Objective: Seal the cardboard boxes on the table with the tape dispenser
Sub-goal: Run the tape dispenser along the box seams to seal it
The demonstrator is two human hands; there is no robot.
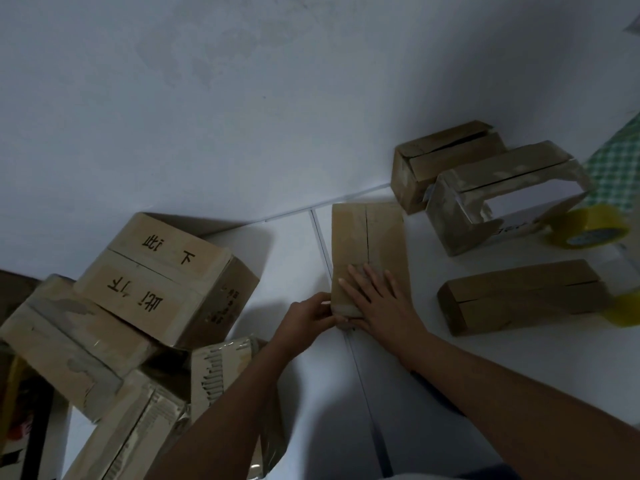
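1. Box in hand (369,251): flat brown carton, centre of the white table (467,368), long axis running away from the person. Centre seam on top is open along the far stretch; only the near end looks taped, with a pale strip wrapping over the near edge.
2. Right hand (377,299): palm flat on the near end of that box, fingers straight and spread, pressing the top down. Looks like it is smoothing tape, though I can't confirm.
3. Left hand (308,318): at the near-left corner of the same box, fingers curled and pinching the edge or the tape end there. Can't tell which.
4. Tape: no handled dispenser visible. Yellow tape roll (588,226) sits far right, well apart from both hands; a second yellow roll (627,310) is cut off by the right edge.
5. Left to do, right side: long narrow box (519,296) shows an unsealed slit; the far box (446,161) has flaps gaping; the torn box (502,199) in front of it is open at its side.
6. Left stack: printed box (166,275) and the cartons under it carry old tape residue. Sealed or not, can't tell.
7. Estimate: early. One box partly done, at least three still open.
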